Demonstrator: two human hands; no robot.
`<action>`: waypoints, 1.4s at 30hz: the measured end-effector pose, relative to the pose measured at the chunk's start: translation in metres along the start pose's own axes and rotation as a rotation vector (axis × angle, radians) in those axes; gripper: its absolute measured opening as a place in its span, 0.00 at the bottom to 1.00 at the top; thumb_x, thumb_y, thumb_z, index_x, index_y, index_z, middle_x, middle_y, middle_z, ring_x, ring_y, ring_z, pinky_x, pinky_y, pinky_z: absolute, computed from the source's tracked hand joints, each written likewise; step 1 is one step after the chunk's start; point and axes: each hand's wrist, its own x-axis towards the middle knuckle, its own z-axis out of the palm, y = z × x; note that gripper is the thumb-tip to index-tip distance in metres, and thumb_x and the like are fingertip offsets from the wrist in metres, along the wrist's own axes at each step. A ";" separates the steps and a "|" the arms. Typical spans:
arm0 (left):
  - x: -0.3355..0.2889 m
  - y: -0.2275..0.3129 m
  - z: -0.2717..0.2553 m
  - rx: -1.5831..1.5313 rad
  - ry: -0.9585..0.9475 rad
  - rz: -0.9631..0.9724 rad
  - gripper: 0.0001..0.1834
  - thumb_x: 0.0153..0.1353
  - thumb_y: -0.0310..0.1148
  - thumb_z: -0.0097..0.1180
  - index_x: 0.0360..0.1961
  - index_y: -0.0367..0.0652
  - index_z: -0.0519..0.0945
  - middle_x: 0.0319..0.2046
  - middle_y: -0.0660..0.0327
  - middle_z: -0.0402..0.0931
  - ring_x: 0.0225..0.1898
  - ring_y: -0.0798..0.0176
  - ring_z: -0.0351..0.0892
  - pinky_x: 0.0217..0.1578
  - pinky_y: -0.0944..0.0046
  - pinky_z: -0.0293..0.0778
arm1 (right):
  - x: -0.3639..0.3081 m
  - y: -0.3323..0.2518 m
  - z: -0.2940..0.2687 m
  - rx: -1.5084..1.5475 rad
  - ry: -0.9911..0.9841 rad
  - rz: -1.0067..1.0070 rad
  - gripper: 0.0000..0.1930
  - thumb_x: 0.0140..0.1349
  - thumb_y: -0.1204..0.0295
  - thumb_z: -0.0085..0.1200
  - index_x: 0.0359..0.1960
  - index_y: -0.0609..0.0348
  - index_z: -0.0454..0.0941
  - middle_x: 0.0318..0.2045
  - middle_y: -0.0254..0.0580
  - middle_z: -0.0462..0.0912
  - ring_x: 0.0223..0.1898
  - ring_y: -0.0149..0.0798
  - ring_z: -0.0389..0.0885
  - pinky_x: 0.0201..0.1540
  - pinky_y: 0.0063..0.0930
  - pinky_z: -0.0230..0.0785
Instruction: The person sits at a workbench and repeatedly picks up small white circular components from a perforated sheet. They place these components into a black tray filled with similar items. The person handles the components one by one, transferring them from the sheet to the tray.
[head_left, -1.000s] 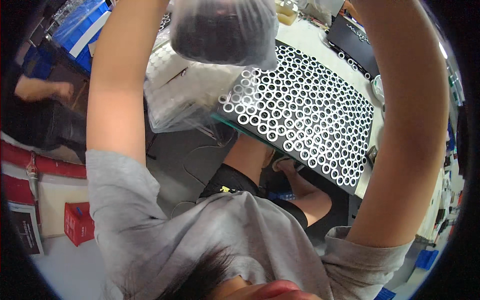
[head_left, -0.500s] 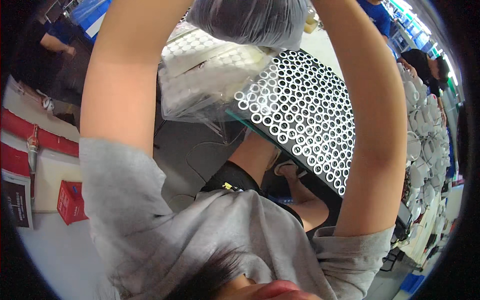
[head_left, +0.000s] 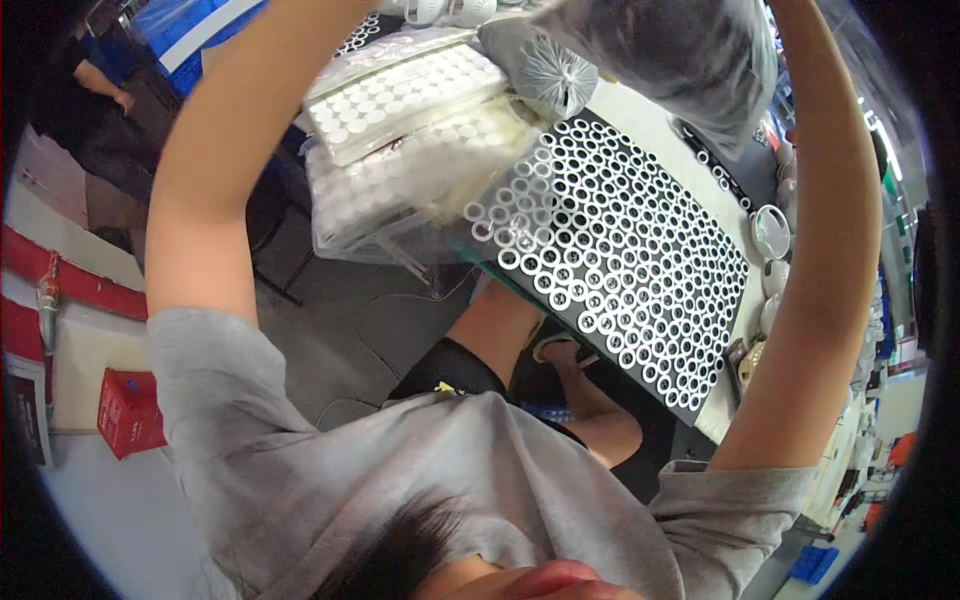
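Both my arms are raised and reach out past the top of the head view, so my left hand and my right hand lie outside it. Between the forearms, at the upper right, a bulging dark grey plastic bag shows; whether a hand grips it cannot be seen. Beside it sits a smaller grey plastic bundle with a pleated, gathered end. Below them, many white rings with dark centres cover a black board. To the left are clear bags of white round pieces, stacked on each other and partly overlapping the board.
A pale table edge runs along the board's right side, with a white round frame on it. A red box is at the lower left. Blue crates and another person's arm appear at the upper left.
The big grey bag has shifted right, uncovering the gathered bundle and more of the white pieces. My arms have spread wider, the right one moving right and baring more of the board.
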 end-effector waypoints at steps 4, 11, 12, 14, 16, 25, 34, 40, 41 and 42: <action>-0.027 -0.001 0.119 0.050 -0.431 0.058 0.10 0.49 0.36 0.48 0.32 0.45 0.74 0.36 0.57 0.70 0.45 0.60 0.65 0.46 0.56 0.57 | -0.080 -0.010 0.017 0.938 0.317 0.620 0.02 0.57 0.72 0.43 0.27 0.53 0.66 0.14 0.32 0.65 0.16 0.28 0.65 0.15 0.22 0.59; -0.045 -0.020 0.229 0.374 -0.377 0.154 0.09 0.44 0.32 0.51 0.29 0.47 0.76 0.36 0.59 0.69 0.45 0.57 0.64 0.46 0.56 0.58 | -0.148 0.038 0.056 0.533 -0.013 0.882 0.11 0.50 0.69 0.45 0.18 0.64 0.72 0.16 0.39 0.73 0.21 0.32 0.74 0.25 0.25 0.66; -0.052 -0.026 0.241 0.413 -0.342 0.172 0.08 0.44 0.32 0.51 0.29 0.47 0.76 0.35 0.59 0.69 0.45 0.57 0.64 0.46 0.56 0.58 | -0.148 0.013 0.066 0.582 0.070 0.957 0.09 0.48 0.72 0.44 0.16 0.64 0.70 0.16 0.38 0.71 0.20 0.32 0.72 0.26 0.25 0.66; -0.058 -0.037 0.256 0.356 -0.323 0.129 0.08 0.40 0.32 0.53 0.26 0.48 0.77 0.36 0.61 0.67 0.44 0.57 0.63 0.47 0.55 0.56 | -0.155 -0.006 0.081 0.675 0.173 0.964 0.08 0.47 0.74 0.44 0.14 0.63 0.67 0.15 0.36 0.68 0.19 0.33 0.70 0.27 0.25 0.67; -0.062 -0.039 0.269 0.243 -0.308 0.039 0.08 0.39 0.32 0.54 0.25 0.48 0.77 0.36 0.61 0.67 0.44 0.58 0.62 0.47 0.54 0.56 | -0.183 0.015 0.103 0.766 0.190 0.856 0.07 0.47 0.74 0.44 0.14 0.63 0.67 0.15 0.36 0.68 0.20 0.32 0.70 0.28 0.25 0.68; -0.049 -0.036 0.280 0.337 -0.286 0.235 0.13 0.39 0.36 0.54 0.29 0.45 0.75 0.34 0.57 0.68 0.43 0.57 0.64 0.42 0.57 0.59 | -0.263 0.013 0.180 0.917 0.061 1.137 0.09 0.48 0.70 0.42 0.24 0.64 0.71 0.18 0.39 0.73 0.20 0.35 0.72 0.24 0.25 0.64; -0.009 -0.062 0.281 0.562 -0.164 0.346 0.07 0.38 0.34 0.49 0.15 0.43 0.76 0.17 0.57 0.71 0.28 0.59 0.72 0.31 0.62 0.66 | -0.294 0.095 0.188 0.790 -0.044 0.795 0.13 0.54 0.63 0.40 0.35 0.58 0.68 0.18 0.45 0.70 0.14 0.43 0.66 0.18 0.36 0.62; 0.009 -0.105 0.253 0.577 -0.179 0.134 0.05 0.39 0.31 0.48 0.14 0.44 0.75 0.17 0.56 0.74 0.20 0.58 0.75 0.19 0.60 0.68 | -0.289 0.114 0.203 1.396 -0.112 1.263 0.14 0.52 0.64 0.42 0.32 0.64 0.70 0.17 0.53 0.71 0.10 0.49 0.68 0.14 0.47 0.63; 0.015 -0.114 0.251 0.510 -0.132 0.151 0.05 0.42 0.29 0.46 0.17 0.42 0.75 0.18 0.54 0.74 0.20 0.56 0.76 0.18 0.59 0.70 | -0.290 0.118 0.204 1.405 -0.133 1.109 0.14 0.52 0.64 0.42 0.31 0.65 0.70 0.17 0.53 0.72 0.11 0.49 0.69 0.14 0.47 0.63; 0.026 -0.117 0.250 0.521 -0.119 0.169 0.05 0.42 0.29 0.46 0.18 0.42 0.75 0.18 0.54 0.74 0.20 0.56 0.76 0.19 0.58 0.71 | -0.294 0.132 0.202 1.393 -0.149 0.960 0.14 0.52 0.64 0.42 0.30 0.65 0.71 0.17 0.52 0.72 0.11 0.48 0.70 0.13 0.47 0.64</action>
